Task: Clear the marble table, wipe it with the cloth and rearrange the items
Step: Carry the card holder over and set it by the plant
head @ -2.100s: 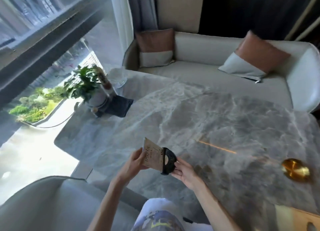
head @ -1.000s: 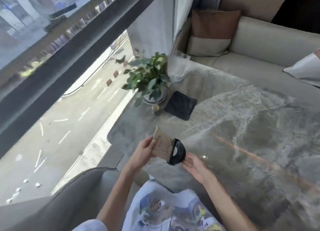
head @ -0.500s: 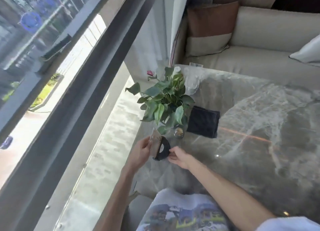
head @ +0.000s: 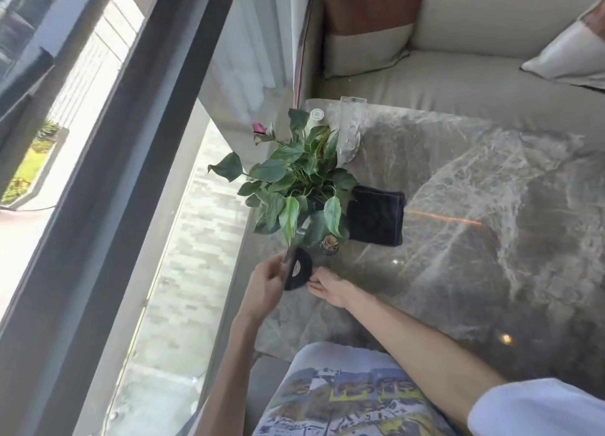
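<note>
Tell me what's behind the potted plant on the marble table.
A white-topped container, a clear glass vase and a pink bud show; the plant hides their bases.

Bright daylight through a tall window (head: 82,92) on the left, crossed by a dark slanting frame (head: 137,160). White curtain (head: 255,42) beside it. Farther back, a cream sofa (head: 474,85) with two brown-and-cream cushions (head: 366,42).

White short sleeve (head: 540,406), 5 o'clock, white tee (head: 343,398) w/ blue-yellow graphic print, 6 o'clock, left hand (head: 266,280) & right hand (head: 330,286) bare
</note>
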Demonstrator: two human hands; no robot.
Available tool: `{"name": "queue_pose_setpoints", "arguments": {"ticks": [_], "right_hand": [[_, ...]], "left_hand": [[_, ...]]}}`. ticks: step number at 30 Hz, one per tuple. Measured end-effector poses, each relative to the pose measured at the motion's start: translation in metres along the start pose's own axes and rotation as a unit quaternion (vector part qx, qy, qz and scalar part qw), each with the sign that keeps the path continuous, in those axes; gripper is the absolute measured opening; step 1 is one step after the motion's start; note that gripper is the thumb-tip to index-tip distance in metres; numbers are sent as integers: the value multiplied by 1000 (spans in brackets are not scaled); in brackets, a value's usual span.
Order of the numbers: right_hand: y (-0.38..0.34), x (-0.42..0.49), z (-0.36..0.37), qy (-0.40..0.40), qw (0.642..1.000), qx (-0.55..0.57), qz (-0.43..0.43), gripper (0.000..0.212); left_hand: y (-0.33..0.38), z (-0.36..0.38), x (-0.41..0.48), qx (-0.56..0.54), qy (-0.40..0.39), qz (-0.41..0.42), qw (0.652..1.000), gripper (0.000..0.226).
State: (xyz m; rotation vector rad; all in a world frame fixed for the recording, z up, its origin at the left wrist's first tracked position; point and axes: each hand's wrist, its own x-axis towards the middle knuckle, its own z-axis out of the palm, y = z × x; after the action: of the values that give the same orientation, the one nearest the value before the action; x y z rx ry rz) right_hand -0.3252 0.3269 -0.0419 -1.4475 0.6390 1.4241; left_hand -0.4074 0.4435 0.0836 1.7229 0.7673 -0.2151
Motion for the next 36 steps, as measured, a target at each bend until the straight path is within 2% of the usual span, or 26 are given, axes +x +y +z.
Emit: {"name": "queue_pose_setpoints", "arguments": {"ticks": [2,12,18,25,30,36], "right_hand": [[-1,2,3,0,1000,0,1,43],[0,7,13,5,1000,-14,1,41],[4,14,12,5,999,-46,-12,34],[17,12,12,-12,990,-134,-41,56],[23,6,13,-6,984,-160,-72,51],[22,3,10,-46,978,-191,-63,55]], "left_hand": [[1,-5,-2,-6,-2,-9,1000,24],[-8,-18,-7,-10,-13,-24,1000,41],[-1,-13,-12,-3,-7,6,1000,33],[-7,-17,-13,5,-2,-15,1000,41],[-10,-16,-16,-2,-5,-7,1000,32],[-3,-13,-20,-5,5,-1,1000,31]]}}
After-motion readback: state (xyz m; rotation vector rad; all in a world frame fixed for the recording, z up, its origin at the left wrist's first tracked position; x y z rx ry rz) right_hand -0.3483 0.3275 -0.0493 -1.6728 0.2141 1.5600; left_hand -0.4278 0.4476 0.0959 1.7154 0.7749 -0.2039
